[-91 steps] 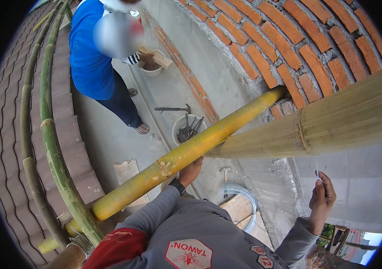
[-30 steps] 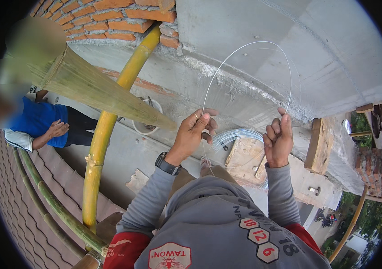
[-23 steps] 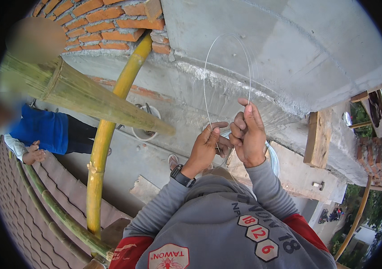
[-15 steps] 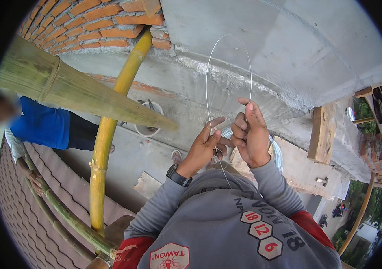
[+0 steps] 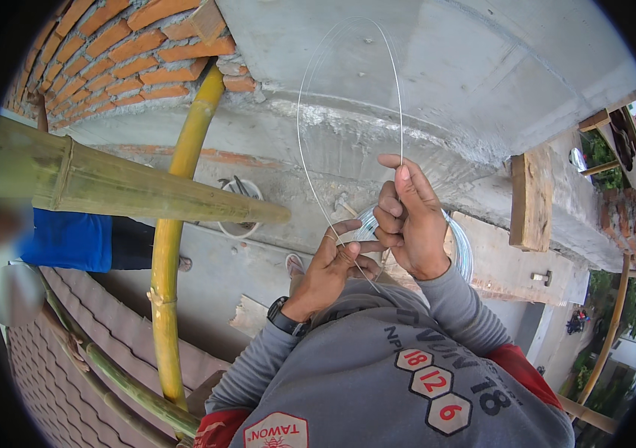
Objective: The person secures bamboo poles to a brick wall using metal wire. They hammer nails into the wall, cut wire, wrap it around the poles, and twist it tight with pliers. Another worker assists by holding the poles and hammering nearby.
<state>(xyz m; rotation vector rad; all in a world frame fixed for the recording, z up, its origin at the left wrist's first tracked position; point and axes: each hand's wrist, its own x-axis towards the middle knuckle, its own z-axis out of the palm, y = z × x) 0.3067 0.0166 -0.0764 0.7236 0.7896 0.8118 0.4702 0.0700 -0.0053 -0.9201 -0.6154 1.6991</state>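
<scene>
A thin, silvery wire point(image 5: 300, 127) rises from my hands in a tall, narrow loop in front of the grey wall. Between thumb and fingers, my left hand point(image 5: 327, 270) pinches the loop's lower left side, and a short tail runs down toward my shirt. My right hand point(image 5: 413, 216) grips the other side of the loop between thumb and forefinger, a little higher up. Behind my right hand hangs or lies a coil of the same shiny wire point(image 5: 461, 250), partly hidden by the hand and sleeve.
A yellow bamboo pole point(image 5: 166, 284) stands at left, crossed by a thick green bamboo pole point(image 5: 176, 196). Beyond them is a person in a blue shirt point(image 5: 72, 239) beside a tiled roof point(image 5: 57, 373). A white bucket point(image 5: 237, 230) holds tools. At right a wooden block point(image 5: 531, 201) juts from the wall.
The wire loop has grown wider and taller, leaning left. My left hand has shifted slightly left and down, while the right stays near its place. The view has moved a little.
</scene>
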